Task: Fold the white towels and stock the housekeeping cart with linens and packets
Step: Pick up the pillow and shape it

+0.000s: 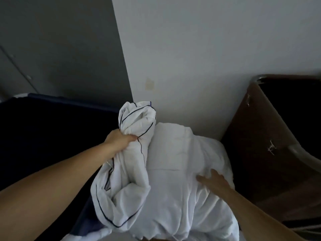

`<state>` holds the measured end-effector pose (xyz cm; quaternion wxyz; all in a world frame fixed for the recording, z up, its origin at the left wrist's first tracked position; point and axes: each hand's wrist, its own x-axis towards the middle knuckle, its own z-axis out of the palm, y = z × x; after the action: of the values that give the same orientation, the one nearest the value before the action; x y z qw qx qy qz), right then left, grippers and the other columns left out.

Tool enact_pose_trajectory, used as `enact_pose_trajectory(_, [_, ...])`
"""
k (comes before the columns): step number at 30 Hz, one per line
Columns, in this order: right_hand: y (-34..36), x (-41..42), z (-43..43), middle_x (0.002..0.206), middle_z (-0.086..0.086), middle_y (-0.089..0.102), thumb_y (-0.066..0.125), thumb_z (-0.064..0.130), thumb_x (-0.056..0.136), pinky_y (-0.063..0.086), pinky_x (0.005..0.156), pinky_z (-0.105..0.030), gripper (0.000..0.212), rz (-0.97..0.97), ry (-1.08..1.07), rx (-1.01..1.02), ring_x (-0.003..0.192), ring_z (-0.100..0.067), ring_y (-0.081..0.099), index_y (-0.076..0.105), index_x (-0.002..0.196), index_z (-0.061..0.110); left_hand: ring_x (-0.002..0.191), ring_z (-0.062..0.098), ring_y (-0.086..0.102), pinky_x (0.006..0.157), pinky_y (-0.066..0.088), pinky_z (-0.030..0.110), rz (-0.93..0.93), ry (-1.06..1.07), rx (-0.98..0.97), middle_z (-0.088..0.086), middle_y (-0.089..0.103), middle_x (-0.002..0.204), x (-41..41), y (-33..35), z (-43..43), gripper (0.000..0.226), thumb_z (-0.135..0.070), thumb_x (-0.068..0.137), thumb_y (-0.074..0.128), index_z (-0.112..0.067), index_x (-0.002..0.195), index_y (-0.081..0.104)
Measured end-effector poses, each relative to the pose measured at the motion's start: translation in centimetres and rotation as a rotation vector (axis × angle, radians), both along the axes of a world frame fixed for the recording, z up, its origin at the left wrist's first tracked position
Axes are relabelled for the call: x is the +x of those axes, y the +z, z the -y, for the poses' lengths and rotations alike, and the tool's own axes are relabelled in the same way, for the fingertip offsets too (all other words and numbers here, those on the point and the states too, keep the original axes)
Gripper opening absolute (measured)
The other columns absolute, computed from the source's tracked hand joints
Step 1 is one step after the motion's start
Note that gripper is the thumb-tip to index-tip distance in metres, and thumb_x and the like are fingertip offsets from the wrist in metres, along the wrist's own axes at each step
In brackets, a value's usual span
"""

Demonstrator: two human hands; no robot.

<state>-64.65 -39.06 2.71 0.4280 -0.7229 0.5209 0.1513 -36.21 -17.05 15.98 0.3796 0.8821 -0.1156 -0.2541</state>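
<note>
My left hand grips a bunched white linen with thin dark piping and holds it up, its lower part hanging in folds. To its right lies a heap of plain white linens, piled against the wall. My right hand rests flat on the right side of that heap, fingers spread and straight. What the heap sits on is hidden beneath it.
A dark blue fabric bag or bin fills the left side. A brown wooden-looking panel with a metal rim stands at the right. A white wall rises directly behind the pile, beside a grey door or panel.
</note>
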Motion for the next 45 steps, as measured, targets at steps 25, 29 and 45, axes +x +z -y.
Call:
enact_pose_trajectory(25, [-5.7,16.8,-1.2,0.166,-0.003,-0.016,0.029,0.097,0.067,-0.016,0.109,-0.07,0.106,0.109,1.021,-0.755,0.151,-0.032,-0.021,-0.003,0.155,0.047,0.084,0.009,0.067,0.059,0.047,0.019,0.019,0.117,-0.03,-0.009,0.071,0.091,2.1,-0.6,1.4,0.024,-0.032,0.077,0.081,-0.029,0.097,0.07])
enact_pose_trajectory(29, [-7.0,17.4,-0.4,0.161,-0.018,0.028,0.056,0.088,0.065,0.008,0.107,-0.079,0.1,0.237,0.952,-0.778,0.149,-0.045,0.02,0.043,0.149,0.036,0.088,0.012,0.069,0.068,0.053,0.025,0.036,0.109,-0.054,-0.005,0.072,0.098,2.9,0.7,1.9,0.032,-0.028,0.078,0.08,-0.019,0.108,0.07])
enact_pose_trajectory(45, [-5.1,15.3,3.5,0.166,0.006,0.018,0.051,0.062,0.091,-0.008,0.116,-0.058,0.065,0.471,0.954,-0.56,0.151,-0.01,-0.006,0.041,0.149,0.036,0.083,0.011,0.067,0.061,0.049,0.023,-0.123,0.185,-0.046,-0.007,0.07,0.093,0.6,-2.0,6.4,0.047,-0.037,0.075,0.082,-0.021,0.116,0.068])
